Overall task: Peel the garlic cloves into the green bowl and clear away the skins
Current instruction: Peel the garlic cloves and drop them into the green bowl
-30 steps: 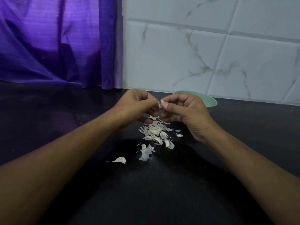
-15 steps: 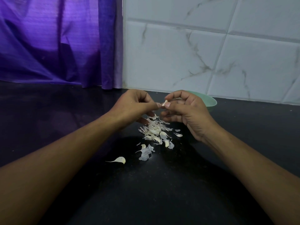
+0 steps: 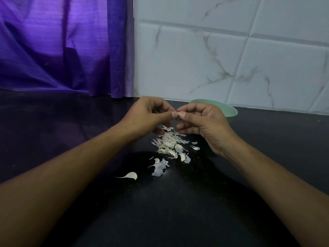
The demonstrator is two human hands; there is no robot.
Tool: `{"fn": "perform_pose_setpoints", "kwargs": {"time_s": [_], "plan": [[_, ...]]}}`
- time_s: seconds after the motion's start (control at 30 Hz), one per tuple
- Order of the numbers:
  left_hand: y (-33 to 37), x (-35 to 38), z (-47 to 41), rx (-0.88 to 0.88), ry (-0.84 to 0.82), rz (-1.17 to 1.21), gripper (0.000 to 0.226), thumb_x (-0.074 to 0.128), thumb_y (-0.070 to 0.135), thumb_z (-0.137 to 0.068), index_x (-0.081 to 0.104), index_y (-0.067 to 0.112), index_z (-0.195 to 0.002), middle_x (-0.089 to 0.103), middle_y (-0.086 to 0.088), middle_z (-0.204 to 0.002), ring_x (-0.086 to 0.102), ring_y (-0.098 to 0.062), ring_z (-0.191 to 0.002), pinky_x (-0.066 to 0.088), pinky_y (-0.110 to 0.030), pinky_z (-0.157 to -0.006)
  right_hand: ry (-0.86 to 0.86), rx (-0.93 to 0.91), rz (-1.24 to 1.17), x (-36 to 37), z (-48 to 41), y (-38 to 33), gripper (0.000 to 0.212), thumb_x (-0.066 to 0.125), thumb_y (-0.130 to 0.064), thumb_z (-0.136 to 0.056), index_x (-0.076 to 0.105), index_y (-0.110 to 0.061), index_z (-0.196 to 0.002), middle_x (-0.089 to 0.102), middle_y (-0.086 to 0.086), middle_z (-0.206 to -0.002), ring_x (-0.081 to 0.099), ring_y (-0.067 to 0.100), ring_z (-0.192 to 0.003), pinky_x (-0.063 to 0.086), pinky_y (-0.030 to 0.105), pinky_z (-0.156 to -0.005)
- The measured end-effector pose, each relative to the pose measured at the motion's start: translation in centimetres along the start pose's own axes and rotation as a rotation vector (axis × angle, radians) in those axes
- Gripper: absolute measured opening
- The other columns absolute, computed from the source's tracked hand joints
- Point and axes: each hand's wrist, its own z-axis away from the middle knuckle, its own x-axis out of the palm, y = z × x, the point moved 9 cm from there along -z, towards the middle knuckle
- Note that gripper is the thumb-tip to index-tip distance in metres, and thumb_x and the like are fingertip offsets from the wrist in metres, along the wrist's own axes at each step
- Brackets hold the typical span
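Note:
My left hand point(image 3: 151, 115) and my right hand point(image 3: 201, 122) meet above the black counter, thumbs tip to tip, pinching a small garlic clove point(image 3: 177, 114) that is mostly hidden between the fingers. Below them lies a pile of white garlic skins point(image 3: 169, 142) with a few cloves mixed in. One unpeeled clove with a long tail point(image 3: 131, 175) lies apart, nearer to me on the left. The green bowl point(image 3: 229, 111) stands behind my right hand, which covers most of it; its inside is hidden.
The black counter point(image 3: 178, 211) runs back to a white marble-patterned tiled wall point(image 3: 231, 59) on the right and a purple curtain point(image 3: 62, 47) on the left.
The hands stay together at the clove; the fingertips have shifted slightly and less of the clove shows than before. The skin pile looks the same.

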Motion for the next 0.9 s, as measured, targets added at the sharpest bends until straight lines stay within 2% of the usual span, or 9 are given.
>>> {"fn": "perform_pose_setpoints", "kwargs": {"time_s": [0.13,0.2,0.27,0.43,0.5,0.6,0.7,0.83,0.9], "plan": [[-0.4,-0.2,-0.1,-0.067,0.020,0.091,0.020,0.072,0.017,-0.096,0.070,-0.002,-0.098,0.072,-0.006,-0.086,0.071,-0.017,-0.077,0.061,-0.037,-0.064,0.013,-0.077,0.159,0.0,0.0,-0.6,0.017,0.069,0.003,-0.094,0.071,-0.004,-0.110,0.075,0.023,-0.092,0.073,0.022,-0.066,0.062,0.041,-0.070],[-0.6,-0.2,-0.1,-0.096,0.015,0.114,0.019,0.070,0.020,-0.098,0.069,0.001,-0.094,0.072,-0.008,-0.089,0.071,-0.017,-0.077,0.061,-0.035,-0.064,0.032,-0.117,0.182,0.0,0.1,-1.0,0.020,0.073,0.003,-0.091,0.071,-0.005,-0.110,0.074,0.019,-0.090,0.073,0.022,-0.067,0.062,0.042,-0.069],[-0.7,0.1,-0.1,-0.097,-0.003,0.093,0.023,0.069,0.021,-0.099,0.069,-0.002,-0.096,0.073,-0.009,-0.089,0.070,-0.017,-0.077,0.060,-0.033,-0.062,0.040,-0.136,0.177,0.2,0.1,-1.1,0.023,0.076,0.003,-0.088,0.070,-0.003,-0.110,0.074,0.012,-0.087,0.072,0.020,-0.066,0.062,0.040,-0.067],[-0.8,0.6,-0.1,-0.082,-0.048,0.049,0.031,0.065,0.023,-0.102,0.067,-0.008,-0.103,0.072,-0.008,-0.088,0.070,-0.016,-0.077,0.059,-0.032,-0.061,0.042,-0.156,0.196,0.2,0.1,-1.3,0.012,0.075,0.001,-0.090,0.071,0.003,-0.101,0.074,0.024,-0.085,0.072,0.025,-0.068,0.061,0.053,-0.075],[-0.7,0.7,-0.1,-0.073,-0.060,0.038,0.028,0.062,0.023,-0.104,0.069,-0.004,-0.103,0.072,-0.008,-0.090,0.070,-0.017,-0.078,0.058,-0.031,-0.062,0.043,-0.157,0.200,0.1,0.1,-1.4,0.009,0.074,-0.001,-0.092,0.072,0.002,-0.100,0.074,0.024,-0.083,0.072,0.024,-0.067,0.063,0.049,-0.073],[-0.5,0.6,-0.1,-0.051,-0.048,0.012,0.024,0.059,0.022,-0.105,0.069,0.000,-0.102,0.072,-0.005,-0.090,0.070,-0.017,-0.077,0.058,-0.030,-0.060,0.056,-0.162,0.182,-0.2,0.1,-1.6,0.011,0.070,0.001,-0.094,0.072,0.000,-0.105,0.075,0.014,-0.082,0.072,0.020,-0.066,0.064,0.037,-0.066],[-0.4,0.2,-0.1,-0.041,-0.012,-0.017,0.022,0.057,0.017,-0.106,0.070,-0.001,-0.109,0.074,-0.007,-0.092,0.069,-0.016,-0.074,0.057,-0.030,-0.060,0.116,-0.211,0.193,-1.0,0.0,-2.3,0.015,0.068,0.000,-0.096,0.074,-0.005,-0.109,0.076,0.009,-0.086,0.073,0.021,-0.067,0.063,0.033,-0.065],[-0.3,0.0,0.0,-0.035,0.004,-0.043,0.018,0.059,0.014,-0.105,0.072,0.004,-0.112,0.076,-0.010,-0.090,0.068,-0.012,-0.066,0.056,-0.028,-0.057,0.222,-0.338,0.294,-2.8,0.0,-4.3,0.010,0.075,-0.003,-0.091,0.074,-0.010,-0.098,0.075,0.012,-0.084,0.073,0.019,-0.072,0.059,0.028,-0.074],[-0.2,-0.1,-0.1,-0.018,0.016,-0.085,0.013,0.067,0.016,-0.101,0.075,0.007,-0.106,0.078,-0.011,-0.087,0.070,-0.014,-0.068,0.058,-0.029,-0.060,0.291,-0.374,0.347,-4.1,0.1,-5.0,0.012,0.080,-0.007,-0.087,0.072,-0.016,-0.090,0.075,0.005,-0.083,0.071,0.016,-0.075,0.057,0.028,-0.075]]}}
